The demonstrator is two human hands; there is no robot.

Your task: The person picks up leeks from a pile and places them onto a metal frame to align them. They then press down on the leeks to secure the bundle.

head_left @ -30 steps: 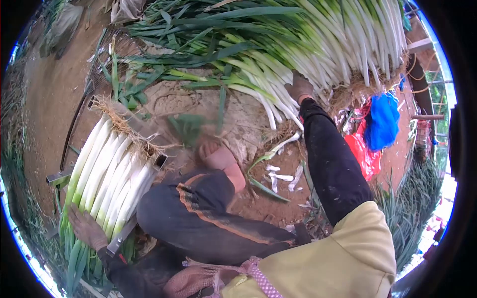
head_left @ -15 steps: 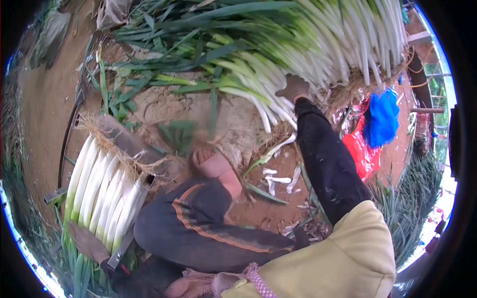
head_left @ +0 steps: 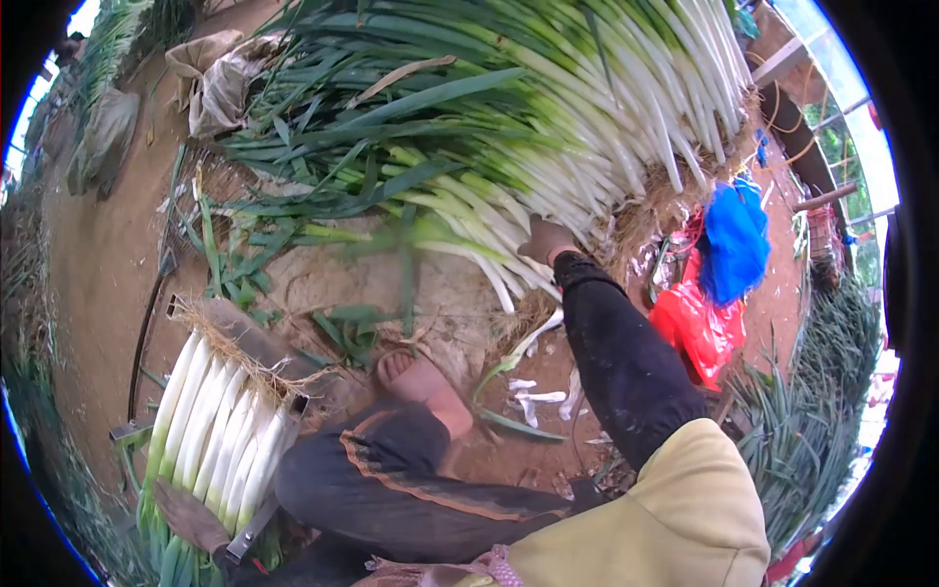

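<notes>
Long green onions with white stalks and green tops lie in a large pile (head_left: 577,147) at the upper middle. My right hand (head_left: 550,241) rests at the pile's near edge, thumb and forefinger spread over the white stalks; its other fingers are partly hidden. At the lower left, a row of green onions (head_left: 217,426) lies in a metal-edged holder (head_left: 256,528), roots pointing away from me. Across their green part lies my left hand (head_left: 191,517), fingers stretched flat on the stalks.
Red (head_left: 696,328) and blue plastic bags (head_left: 736,240) lie right of my right arm. My bare foot (head_left: 427,391) is on the soil beside loose leaves (head_left: 347,333). White peelings (head_left: 536,401) lie nearby. More green onions (head_left: 817,391) fill the right edge; a sack (head_left: 230,83) sits behind.
The view has shifted, so the pile and bags appear lower and farther left. My right hand has moved slightly toward me along the pile's edge. My left hand stays on the row of green onions.
</notes>
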